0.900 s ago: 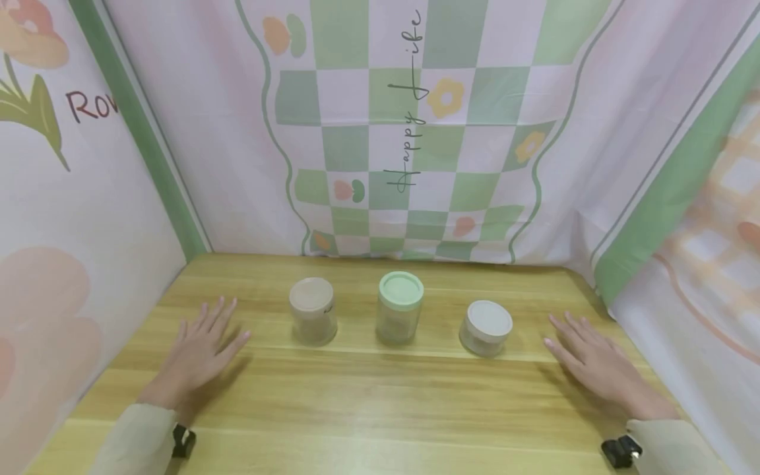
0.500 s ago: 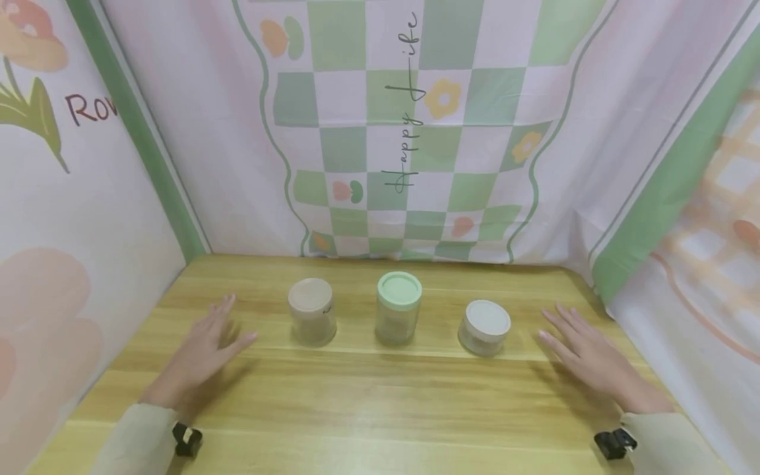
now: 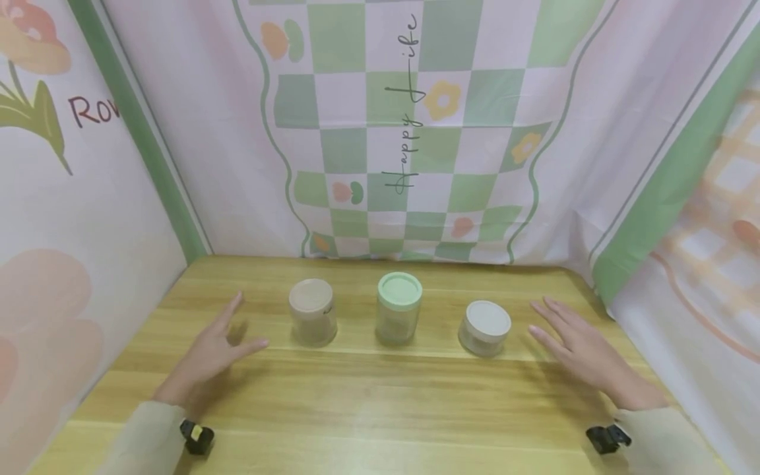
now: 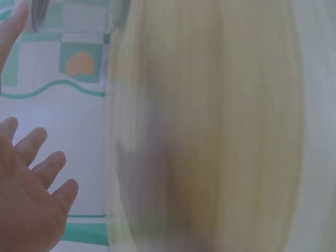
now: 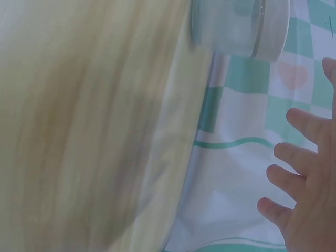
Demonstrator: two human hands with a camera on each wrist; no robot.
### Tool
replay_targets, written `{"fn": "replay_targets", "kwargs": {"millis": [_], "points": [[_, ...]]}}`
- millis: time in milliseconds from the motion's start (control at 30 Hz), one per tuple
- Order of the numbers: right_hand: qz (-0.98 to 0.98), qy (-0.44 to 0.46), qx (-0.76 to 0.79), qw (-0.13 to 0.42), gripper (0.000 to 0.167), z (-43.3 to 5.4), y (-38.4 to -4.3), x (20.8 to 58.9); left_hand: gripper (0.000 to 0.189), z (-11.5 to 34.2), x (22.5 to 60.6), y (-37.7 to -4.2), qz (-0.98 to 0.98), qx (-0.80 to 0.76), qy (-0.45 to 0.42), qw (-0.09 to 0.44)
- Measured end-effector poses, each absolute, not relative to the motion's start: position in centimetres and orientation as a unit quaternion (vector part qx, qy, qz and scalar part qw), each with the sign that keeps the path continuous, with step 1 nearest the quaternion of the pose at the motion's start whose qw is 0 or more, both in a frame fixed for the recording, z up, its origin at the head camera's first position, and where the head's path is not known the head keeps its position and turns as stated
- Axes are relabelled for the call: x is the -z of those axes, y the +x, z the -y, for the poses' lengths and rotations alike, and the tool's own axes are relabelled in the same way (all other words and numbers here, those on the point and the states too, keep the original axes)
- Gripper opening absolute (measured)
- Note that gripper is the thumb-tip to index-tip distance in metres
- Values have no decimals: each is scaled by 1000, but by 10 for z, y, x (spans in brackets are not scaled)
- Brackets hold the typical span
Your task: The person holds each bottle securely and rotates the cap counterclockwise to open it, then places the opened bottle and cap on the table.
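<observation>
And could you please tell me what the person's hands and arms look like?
The left hand and right hand are bare. Pale beige sleeves reach towards the wrists, and a small black device shows at each wrist, the left one with a yellow patch.

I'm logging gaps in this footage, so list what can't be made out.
Head: dark mark on the beige-lidded jar, too small to read.
Head: lettering after "Ro", cut off at the green strip.
Left wrist: clear jar, cut by the top edge.
Right wrist: right grip, cut by the right edge.
</observation>
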State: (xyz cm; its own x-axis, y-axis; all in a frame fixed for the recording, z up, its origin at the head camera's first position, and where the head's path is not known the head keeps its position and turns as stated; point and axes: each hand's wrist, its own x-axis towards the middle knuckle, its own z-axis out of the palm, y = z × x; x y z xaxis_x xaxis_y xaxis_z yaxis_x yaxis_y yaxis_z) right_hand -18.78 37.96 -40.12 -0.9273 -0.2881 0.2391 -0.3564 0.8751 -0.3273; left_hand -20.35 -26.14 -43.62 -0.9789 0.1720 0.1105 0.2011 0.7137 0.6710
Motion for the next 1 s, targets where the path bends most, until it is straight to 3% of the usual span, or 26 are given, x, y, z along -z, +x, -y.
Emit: {"fn": "replay_targets", "kwargs": {"millis": [400, 1000], "points": [[957, 207, -167, 115, 61, -347, -195, 386, 119, 241, 445, -216, 892, 439, -111, 8], [941, 279, -138, 133, 60, -281, -211, 371, 109, 207, 455, -236, 804, 582, -117, -43]]}}
